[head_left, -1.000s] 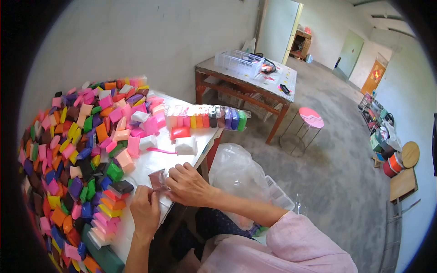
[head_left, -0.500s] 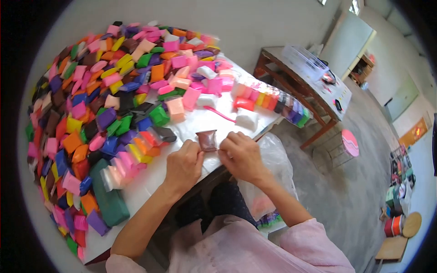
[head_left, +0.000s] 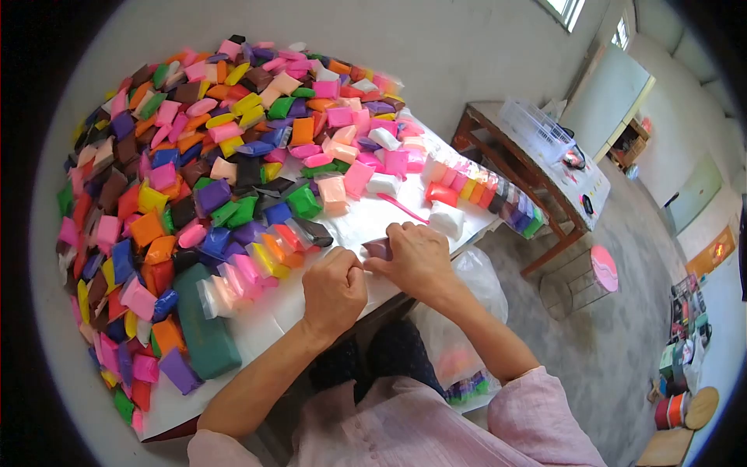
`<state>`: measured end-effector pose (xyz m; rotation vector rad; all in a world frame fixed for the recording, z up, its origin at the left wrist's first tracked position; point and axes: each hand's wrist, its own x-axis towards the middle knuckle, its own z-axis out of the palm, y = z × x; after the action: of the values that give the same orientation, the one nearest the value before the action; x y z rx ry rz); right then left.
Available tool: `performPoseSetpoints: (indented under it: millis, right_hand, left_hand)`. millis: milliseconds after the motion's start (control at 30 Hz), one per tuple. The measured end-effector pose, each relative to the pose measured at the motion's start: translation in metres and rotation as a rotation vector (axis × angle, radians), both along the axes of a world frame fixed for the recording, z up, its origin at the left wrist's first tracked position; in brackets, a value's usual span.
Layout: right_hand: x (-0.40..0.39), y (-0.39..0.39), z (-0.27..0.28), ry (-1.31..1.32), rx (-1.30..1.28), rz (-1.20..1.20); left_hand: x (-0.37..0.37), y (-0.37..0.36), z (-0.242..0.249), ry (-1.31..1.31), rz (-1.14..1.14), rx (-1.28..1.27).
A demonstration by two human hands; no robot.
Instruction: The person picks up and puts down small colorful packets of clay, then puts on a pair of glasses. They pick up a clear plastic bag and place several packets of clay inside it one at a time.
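Note:
My left hand (head_left: 334,289) and my right hand (head_left: 416,257) meet at the front edge of a white table (head_left: 296,319). Both pinch a small brown clay packet in clear wrap (head_left: 379,247), which now lies low against the tabletop, mostly hidden under my right fingers. A row of coloured packets (head_left: 249,268) lies just left of my left hand. A large heap of many-coloured clay packets (head_left: 194,140) covers the table's far and left side.
A dark green block (head_left: 204,331) lies at the near left. A pink plastic tool (head_left: 403,208), a white packet (head_left: 447,220) and a strip of coloured packets (head_left: 490,194) lie right of my hands. A clear plastic bag (head_left: 459,311) hangs below the edge. Behind stand a wooden table with a basket (head_left: 537,128) and a pink stool (head_left: 603,267).
My hands have lowered the brown packet from an upright hold down onto the table, my right hand now covering most of it. The view has shifted slightly.

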<state>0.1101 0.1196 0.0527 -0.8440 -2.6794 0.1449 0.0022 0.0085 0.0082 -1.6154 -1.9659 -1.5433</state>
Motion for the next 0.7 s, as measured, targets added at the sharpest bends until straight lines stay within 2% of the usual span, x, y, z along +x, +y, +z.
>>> performPoseSetpoints:
  millis: [133,233,267,400,500,700]
  right_hand:
    - [-0.006,0.015,0.007,-0.023,-0.103,0.033]
    - [-0.021,0.029,0.001,0.43,-0.183,0.291]
    - [-0.029,0.035,-0.004,0.475,-0.302,0.391]
    - [-0.054,0.043,-0.02,0.407,-0.539,0.543]
    - [-0.064,0.042,-0.025,0.435,-0.616,0.564]
    - [-0.074,0.038,-0.035,0.484,-0.605,0.607]
  left_hand:
    - [0.003,-0.002,0.001,0.005,-0.137,0.008]
    - [0.005,0.0,-0.003,0.124,-0.313,-0.098]
    - [0.006,-0.001,-0.001,0.164,-0.33,-0.174]
    - [0.006,0.001,-0.003,0.124,-0.322,-0.199]
    - [0.005,0.0,-0.001,0.113,-0.333,-0.24]
    - [0.006,0.001,0.0,0.103,-0.337,-0.23]
